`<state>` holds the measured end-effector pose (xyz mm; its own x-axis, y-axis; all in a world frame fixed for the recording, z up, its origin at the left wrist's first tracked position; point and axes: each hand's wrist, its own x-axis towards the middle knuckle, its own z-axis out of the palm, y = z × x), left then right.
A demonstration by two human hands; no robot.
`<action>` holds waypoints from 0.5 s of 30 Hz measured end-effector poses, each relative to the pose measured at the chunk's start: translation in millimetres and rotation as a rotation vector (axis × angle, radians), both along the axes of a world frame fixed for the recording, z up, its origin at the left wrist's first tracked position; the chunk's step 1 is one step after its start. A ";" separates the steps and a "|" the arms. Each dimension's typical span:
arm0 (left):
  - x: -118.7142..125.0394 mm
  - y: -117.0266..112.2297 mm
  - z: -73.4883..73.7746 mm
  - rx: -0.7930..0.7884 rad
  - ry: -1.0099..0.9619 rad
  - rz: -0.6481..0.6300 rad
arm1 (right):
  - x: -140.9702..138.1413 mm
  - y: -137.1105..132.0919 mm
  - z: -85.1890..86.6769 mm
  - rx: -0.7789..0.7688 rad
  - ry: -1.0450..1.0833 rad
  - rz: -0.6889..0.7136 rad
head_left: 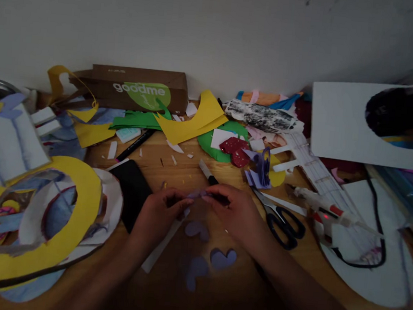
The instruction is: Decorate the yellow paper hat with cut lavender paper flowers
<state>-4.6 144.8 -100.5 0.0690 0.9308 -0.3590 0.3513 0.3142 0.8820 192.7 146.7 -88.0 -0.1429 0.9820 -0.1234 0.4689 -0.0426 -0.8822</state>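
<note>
My left hand (pixel 160 214) and my right hand (pixel 236 212) meet over the middle of the wooden table, fingertips pinching a small purple paper piece (pixel 196 193) from both sides. Its exact shape is partly hidden by the fingers. Below them lie three purple paper cutouts with rounded lobes: one upper piece (pixel 197 230), one at the right (pixel 223 258) and one lower down (pixel 196 271). A white paper strip (pixel 164 244) runs beside my left hand. Just beyond the fingers rests a cutter knife with a black handle (pixel 210 173).
Black-handled scissors (pixel 284 224) and a hot glue gun (pixel 326 210) with a red light lie at the right. A black phone-like slab (pixel 130 189) and a yellow paper ring (pixel 86 197) are at the left. Paper scraps and a brown box (pixel 104 85) line the wall.
</note>
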 end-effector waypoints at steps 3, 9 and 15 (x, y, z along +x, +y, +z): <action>-4.5 12.0 6.6 0.082 0.203 -0.081 | 5.2 5.8 3.9 0.014 -0.082 -0.011; -2.5 44.6 5.9 0.262 0.387 -0.376 | 4.7 10.1 16.5 0.162 -0.330 0.112; 4.9 59.5 5.8 0.221 0.380 -0.523 | 30.6 21.3 6.5 0.110 -0.525 -0.006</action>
<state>0.3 204.3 -94.7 0.4365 0.8635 -0.2529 0.7061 -0.1545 0.6911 223.2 168.0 -81.5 -0.0837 0.9938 -0.0728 0.8484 0.0327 -0.5283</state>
